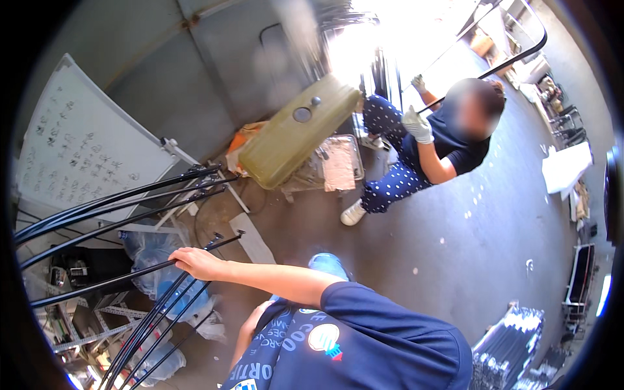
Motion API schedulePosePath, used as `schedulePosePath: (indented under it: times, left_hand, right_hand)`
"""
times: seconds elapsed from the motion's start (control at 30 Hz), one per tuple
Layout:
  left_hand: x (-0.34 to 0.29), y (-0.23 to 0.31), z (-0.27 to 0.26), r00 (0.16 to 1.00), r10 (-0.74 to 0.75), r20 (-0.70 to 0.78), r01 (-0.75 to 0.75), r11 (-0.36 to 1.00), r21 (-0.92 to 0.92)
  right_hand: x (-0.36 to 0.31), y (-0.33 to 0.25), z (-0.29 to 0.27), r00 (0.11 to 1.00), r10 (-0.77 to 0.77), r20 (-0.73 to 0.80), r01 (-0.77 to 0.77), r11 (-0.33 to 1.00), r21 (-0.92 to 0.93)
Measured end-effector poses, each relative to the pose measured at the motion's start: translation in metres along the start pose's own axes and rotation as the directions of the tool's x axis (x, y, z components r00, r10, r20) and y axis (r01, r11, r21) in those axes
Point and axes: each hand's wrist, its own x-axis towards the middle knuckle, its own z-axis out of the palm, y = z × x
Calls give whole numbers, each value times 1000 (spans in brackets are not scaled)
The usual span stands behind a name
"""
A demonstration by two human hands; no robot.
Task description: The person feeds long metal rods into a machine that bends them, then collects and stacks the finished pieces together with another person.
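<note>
Flagging snags: our left hand (250, 327) sits mostly behind the shirt (390, 344), grip can't tell; our right hand (198, 263) grasps a black rod (133, 274) left of us. Sideways pull could hook its tip (240, 233) on neighbouring rods (148, 322). Blue plastic containers (153, 283) below: contents unclear. Farther, metal tray (361, 170) carries cardboard (340, 164) along its right edge.

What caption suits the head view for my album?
A bare right hand grips a black rod while a gloved co-worker holds a bent black tube.

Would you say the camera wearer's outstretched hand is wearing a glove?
No, the outstretched hand on the black rod shows bare skin.
</note>
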Motion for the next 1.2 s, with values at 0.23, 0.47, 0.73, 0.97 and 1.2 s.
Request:
schedulePosePath:
  times: [0.23,0.47,0.73,0.97,1.2]
  left_hand:
    - [25,15,-11,984,142,109,-150,986,74]
    - [35,138,-36,989,96,111,-104,992,74]
    - [42,459,-2,689,680,-252,-673,729,126]
    - [49,604,75,287,804,-522,-852,463,245]
    - [17,710,97,-191,712,-675,-898,150,413]
  right_hand:
    - [-50,-30,-80,970,182,160,-170,982,-84]
    - [-205,-103,-260,817,289,-500,-369,927,-67]
    - [-325,-144,-453,293,-550,-782,-722,408,-558]
    - [-346,-131,-555,470,-336,-816,-289,815,-502]
    - [-362,-120,-521,681,-208,-702,-227,852,-472]
